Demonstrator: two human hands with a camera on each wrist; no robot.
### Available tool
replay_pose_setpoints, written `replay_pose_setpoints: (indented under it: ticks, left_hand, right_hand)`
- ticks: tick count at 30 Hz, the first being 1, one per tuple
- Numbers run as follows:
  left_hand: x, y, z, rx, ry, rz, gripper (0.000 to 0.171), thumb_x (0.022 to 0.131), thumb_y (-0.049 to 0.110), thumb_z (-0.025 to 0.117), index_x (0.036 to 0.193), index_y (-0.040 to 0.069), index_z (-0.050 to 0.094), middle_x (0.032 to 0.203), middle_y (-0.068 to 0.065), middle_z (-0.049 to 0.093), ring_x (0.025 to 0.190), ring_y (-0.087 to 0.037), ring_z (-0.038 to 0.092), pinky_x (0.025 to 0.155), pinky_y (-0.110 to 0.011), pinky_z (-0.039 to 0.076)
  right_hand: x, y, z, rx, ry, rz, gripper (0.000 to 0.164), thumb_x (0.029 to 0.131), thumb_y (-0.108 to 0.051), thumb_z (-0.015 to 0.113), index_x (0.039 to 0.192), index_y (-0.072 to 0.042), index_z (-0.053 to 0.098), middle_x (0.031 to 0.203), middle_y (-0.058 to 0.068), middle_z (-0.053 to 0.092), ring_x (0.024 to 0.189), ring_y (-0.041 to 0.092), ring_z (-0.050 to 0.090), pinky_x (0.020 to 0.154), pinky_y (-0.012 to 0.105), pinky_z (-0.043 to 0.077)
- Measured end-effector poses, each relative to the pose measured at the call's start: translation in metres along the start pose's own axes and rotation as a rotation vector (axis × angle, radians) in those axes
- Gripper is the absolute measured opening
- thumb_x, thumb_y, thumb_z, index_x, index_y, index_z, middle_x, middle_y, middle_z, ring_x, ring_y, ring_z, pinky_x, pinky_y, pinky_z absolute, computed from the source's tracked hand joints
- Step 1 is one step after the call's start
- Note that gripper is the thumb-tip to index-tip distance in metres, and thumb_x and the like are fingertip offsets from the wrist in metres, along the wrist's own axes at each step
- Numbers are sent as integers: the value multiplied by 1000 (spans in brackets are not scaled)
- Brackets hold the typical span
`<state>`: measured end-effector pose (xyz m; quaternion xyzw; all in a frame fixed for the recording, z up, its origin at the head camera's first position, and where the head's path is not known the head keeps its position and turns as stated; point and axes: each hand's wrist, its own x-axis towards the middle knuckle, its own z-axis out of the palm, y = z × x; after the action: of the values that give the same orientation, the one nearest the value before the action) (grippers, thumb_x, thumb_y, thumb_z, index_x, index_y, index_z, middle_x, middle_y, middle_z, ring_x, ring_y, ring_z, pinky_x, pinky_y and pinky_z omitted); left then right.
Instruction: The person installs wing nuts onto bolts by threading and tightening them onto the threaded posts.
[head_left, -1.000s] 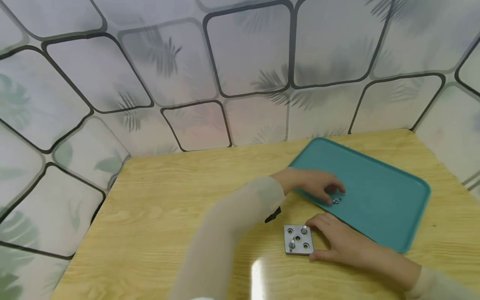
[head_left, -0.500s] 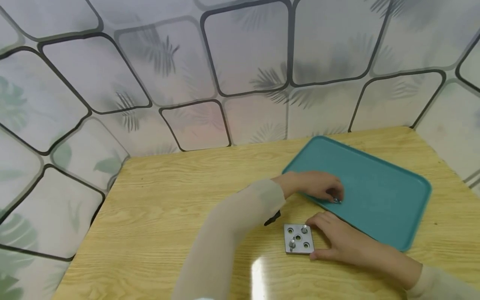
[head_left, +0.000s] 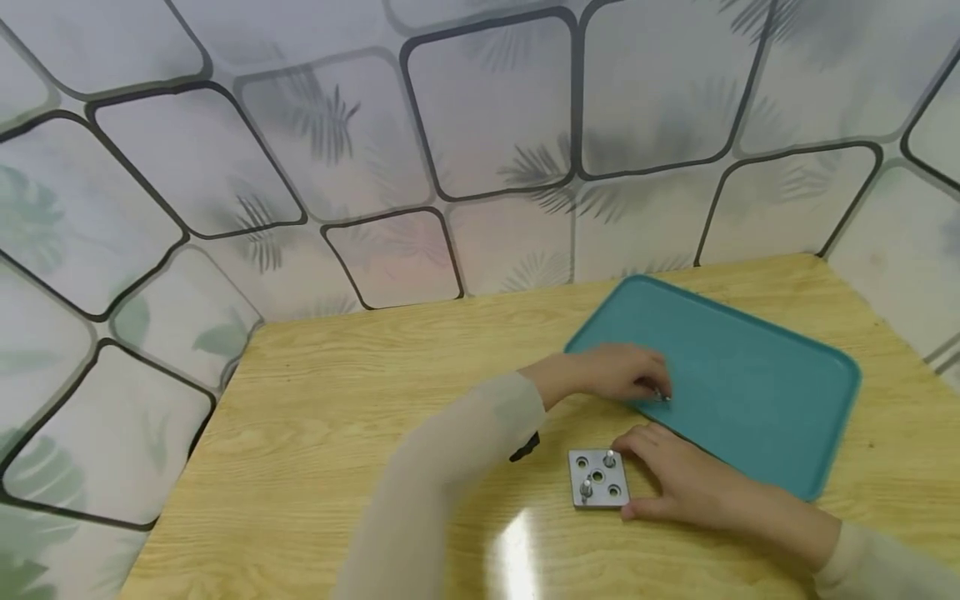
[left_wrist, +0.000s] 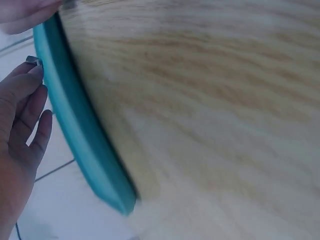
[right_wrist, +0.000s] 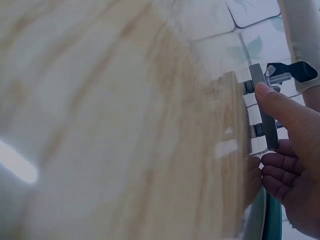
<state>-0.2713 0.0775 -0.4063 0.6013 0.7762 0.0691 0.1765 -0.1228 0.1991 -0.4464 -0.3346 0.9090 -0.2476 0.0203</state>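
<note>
My left hand is over the near left part of the teal tray, pinching a small shiny wing nut between thumb and fingertips. On the table in front of the tray lies a square metal plate with several holes. Two bolts stand up from it at opposite corners; a wing nut sits on one bolt. My right hand grips the plate's right side between thumb and fingers. In the right wrist view the bolt heads show beneath the plate.
The wooden table reaches back to a patterned wall covering. A black strap end shows under my left sleeve. The tray's raised rim runs close beside my left hand.
My left fingers have closed on the wing nut in the tray and drawn it slightly left. The right hand and the plate have stayed in place.
</note>
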Motion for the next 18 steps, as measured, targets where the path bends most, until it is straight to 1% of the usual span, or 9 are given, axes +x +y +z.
replay_pose_setpoints:
  ticks: [3,7,10,13,18]
  left_hand:
    - [-13,2,-6,2,34,0,21,96,20,56,114,18,68,106,4,59,92,-1,53,79,-9,40]
    - [-29,6,-11,10,50,18,20,95,19,58,112,17,69,100,2,59,88,-3,54,75,-11,40]
    - [-40,7,-13,-25,66,31,19,95,17,59,111,15,69,100,1,59,89,-4,55,77,-11,40]
    - [-50,8,-15,-65,80,31,19,94,15,60,110,13,69,99,0,59,89,-5,56,78,-11,41]
    - [-66,13,-18,-124,88,1,19,94,15,59,110,12,69,97,2,58,88,-3,56,78,-10,42]
  right_hand:
    - [1,0,0,1,-2,0,64,81,-60,62,118,-9,55,114,-4,56,109,19,51,89,41,46]
    - [0,0,0,1,8,-5,64,81,-59,63,118,-8,55,114,-3,57,109,19,51,90,42,45]
    - [0,0,1,4,11,-5,64,81,-59,63,118,-7,55,115,-2,57,109,19,51,90,41,46]
    - [0,1,0,6,10,-7,65,81,-60,62,118,-7,55,115,-2,56,110,19,51,91,42,46]
    - [0,1,0,6,2,0,67,80,-60,63,119,-6,54,116,-1,56,110,20,51,90,42,46]
